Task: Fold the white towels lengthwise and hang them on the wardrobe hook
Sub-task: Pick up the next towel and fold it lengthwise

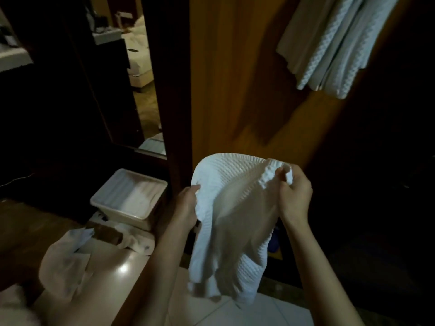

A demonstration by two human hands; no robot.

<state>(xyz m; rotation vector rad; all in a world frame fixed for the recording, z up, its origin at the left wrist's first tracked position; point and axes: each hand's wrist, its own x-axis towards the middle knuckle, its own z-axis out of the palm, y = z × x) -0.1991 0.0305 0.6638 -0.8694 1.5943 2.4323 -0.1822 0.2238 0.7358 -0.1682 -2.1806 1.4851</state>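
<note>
A white waffle-textured towel [233, 222] hangs in front of me, held up by both hands in the lower middle of the head view. My left hand [186, 205] grips its left edge. My right hand [294, 194] pinches a bunched top corner on the right. The cloth bulges upward between the hands and drapes down below them. Several white towels [329, 48] hang at the upper right against the brown wardrobe panel [235, 78]. The hook itself is hidden.
A white plastic tub [129, 196] with white cloth inside stands on the floor at the left. Crumpled white cloth [68, 262] lies beside it on the pale tiles. A tall mirror [141, 78] stands left of the wardrobe. The wardrobe interior on the right is dark.
</note>
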